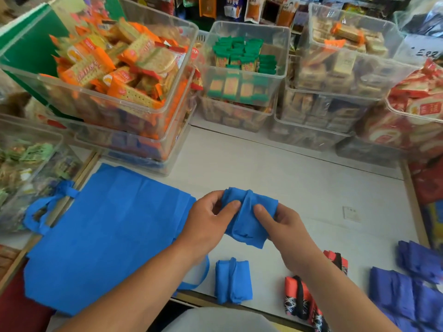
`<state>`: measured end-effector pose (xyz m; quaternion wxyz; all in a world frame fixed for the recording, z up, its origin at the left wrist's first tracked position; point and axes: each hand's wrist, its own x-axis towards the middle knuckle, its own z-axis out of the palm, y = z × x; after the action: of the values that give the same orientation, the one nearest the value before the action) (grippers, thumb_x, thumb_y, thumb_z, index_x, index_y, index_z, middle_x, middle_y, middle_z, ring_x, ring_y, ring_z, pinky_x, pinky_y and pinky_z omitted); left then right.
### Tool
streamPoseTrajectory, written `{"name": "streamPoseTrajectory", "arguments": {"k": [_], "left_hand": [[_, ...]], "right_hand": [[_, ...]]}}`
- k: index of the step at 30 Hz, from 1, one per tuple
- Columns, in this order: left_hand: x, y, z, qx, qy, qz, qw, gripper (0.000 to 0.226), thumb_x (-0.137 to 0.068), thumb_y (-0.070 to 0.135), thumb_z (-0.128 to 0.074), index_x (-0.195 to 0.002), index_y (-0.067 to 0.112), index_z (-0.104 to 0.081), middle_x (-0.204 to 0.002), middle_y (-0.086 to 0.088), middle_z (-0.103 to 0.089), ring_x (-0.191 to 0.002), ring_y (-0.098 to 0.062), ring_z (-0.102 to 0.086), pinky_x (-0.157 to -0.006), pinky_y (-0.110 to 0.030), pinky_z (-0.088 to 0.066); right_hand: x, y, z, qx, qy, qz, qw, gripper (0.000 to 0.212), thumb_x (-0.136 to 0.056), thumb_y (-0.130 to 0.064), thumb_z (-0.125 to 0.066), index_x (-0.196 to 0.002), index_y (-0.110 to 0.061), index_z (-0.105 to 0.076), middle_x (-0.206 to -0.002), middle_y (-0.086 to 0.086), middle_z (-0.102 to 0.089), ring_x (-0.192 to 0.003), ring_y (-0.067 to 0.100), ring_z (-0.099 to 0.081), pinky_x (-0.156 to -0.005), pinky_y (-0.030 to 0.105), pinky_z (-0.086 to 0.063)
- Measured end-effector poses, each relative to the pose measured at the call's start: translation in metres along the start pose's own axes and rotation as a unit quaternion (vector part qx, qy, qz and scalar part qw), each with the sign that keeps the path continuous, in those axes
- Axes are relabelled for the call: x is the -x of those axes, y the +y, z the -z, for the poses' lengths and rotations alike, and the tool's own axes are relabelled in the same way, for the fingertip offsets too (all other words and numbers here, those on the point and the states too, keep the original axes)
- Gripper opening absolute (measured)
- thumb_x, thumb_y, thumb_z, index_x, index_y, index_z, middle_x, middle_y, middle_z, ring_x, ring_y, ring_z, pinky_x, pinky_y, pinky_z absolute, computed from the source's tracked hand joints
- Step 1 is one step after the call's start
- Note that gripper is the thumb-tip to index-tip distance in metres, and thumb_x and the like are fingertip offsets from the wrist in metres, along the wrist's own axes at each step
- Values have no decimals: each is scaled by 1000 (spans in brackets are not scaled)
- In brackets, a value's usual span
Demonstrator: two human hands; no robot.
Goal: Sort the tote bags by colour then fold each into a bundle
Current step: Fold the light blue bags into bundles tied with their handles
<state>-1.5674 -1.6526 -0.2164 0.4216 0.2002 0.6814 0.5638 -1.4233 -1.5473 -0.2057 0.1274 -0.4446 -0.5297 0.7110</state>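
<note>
**Item: blue bag** (pixel 249 219) — a half-made bundle held just above the table (pixel 299 178) at the centre of view, between both hands.

**Hold:**
- The left hand (pixel 208 214) grips the upper left edge, with the thumb pressed on the front and the fingers curled behind.
- The right hand (pixel 285 226) grips the right side, with the thumb on the front beside the middle fold and the fingers curled underneath.
- Neither hand is slack, and both are closed round the cloth.

**Handling, as judged:**
- The cloth looks thin, light and soft, with no stiffness of its own.
- It is not fragile, but the folds will likely spring open if released.
- The best hold is at the middle fold where the layers overlap — thumbs on top and fingers beneath, pinching every layer together.

**Nearby, going outward:**
- 1 finished blue bundle (pixel 232 281) lies on the table near its front edge, below the hands and apart from them.
- The flat blue bags (pixel 107 236) are spread at the left, with their handles trailing toward the left edge. How many layers there are cannot be told, and they look still to be folded.
- The red bundles (pixel 297 298) have black straps and lie at the lower right. They are partly hidden by the right forearm, so the count is uncertain.
- The purple bags (pixel 402 295) sit at the far right, loosely folded.
- Clear tubs (pixel 242 92) of wrapped biscuits are stacked along the back of the table.
</note>
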Motion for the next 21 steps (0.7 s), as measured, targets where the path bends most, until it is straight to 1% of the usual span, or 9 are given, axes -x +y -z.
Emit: {"name": "streamPoseTrajectory", "arguments": {"k": [3,5,9,11,14,18,20,21], "left_hand": [[2,1,4,27,-51,14,998,23,-102,16,-63,-123,22,-68,-114,7,-77,-110,-11,-71,-100,-39,-56],[1,0,6,38,-63,21,997,25,-102,15,-61,-126,21,-65,-116,5,-76,-112,-13,-71,-102,-42,-55],[-3,0,9,49,-99,43,993,30,-103,21,-61,-132,23,-60,-120,2,-75,-114,-17,-70,-105,-47,-53],[-6,2,10,40,-102,35,993,30,-102,19,-62,-132,21,-61,-123,4,-74,-118,-15,-68,-106,-45,-51],[-13,6,13,17,-65,17,998,27,-99,15,-66,-125,23,-67,-116,9,-75,-113,-8,-69,-105,-40,-53],[-11,8,15,59,-54,24,997,26,-98,15,-69,-124,19,-69,-115,5,-77,-111,-12,-71,-102,-38,-55],[-10,5,14,54,-40,21,998,26,-95,13,-72,-121,19,-71,-112,4,-78,-109,-14,-72,-101,-41,-56],[-10,3,14,48,-24,18,998,26,-94,13,-74,-118,20,-72,-110,4,-78,-107,-15,-73,-99,-43,-57]], "right_hand": [[-3,0,-8,-11,73,3,997,17,-100,-23,-64,-112,-14,-72,-100,4,-79,-95,23,-76,-75,39,-63],[-5,0,-13,-14,97,0,995,13,-100,-23,-66,-109,-16,-73,-97,4,-79,-91,24,-77,-72,41,-63],[-10,-2,-18,-43,132,4,990,13,-100,-24,-66,-109,-20,-74,-98,5,-79,-91,26,-76,-75,45,-63],[-12,-4,-19,-56,128,11,990,16,-100,-25,-66,-112,-20,-73,-102,4,-79,-96,25,-76,-82,45,-62],[-14,-8,-19,-52,104,21,993,18,-100,-26,-66,-115,-21,-74,-107,4,-78,-103,24,-74,-89,43,-59],[-16,-12,-18,-43,93,16,995,19,-98,-25,-68,-114,-20,-74,-106,4,-78,-102,24,-75,-90,45,-60],[-16,-13,-15,-50,92,15,994,20,-95,-22,-72,-113,-15,-74,-105,6,-79,-99,25,-75,-88,45,-61],[-15,-13,-12,-54,79,10,995,22,-94,-20,-73,-115,-13,-74,-105,7,-79,-99,26,-76,-87,46,-61]]}}
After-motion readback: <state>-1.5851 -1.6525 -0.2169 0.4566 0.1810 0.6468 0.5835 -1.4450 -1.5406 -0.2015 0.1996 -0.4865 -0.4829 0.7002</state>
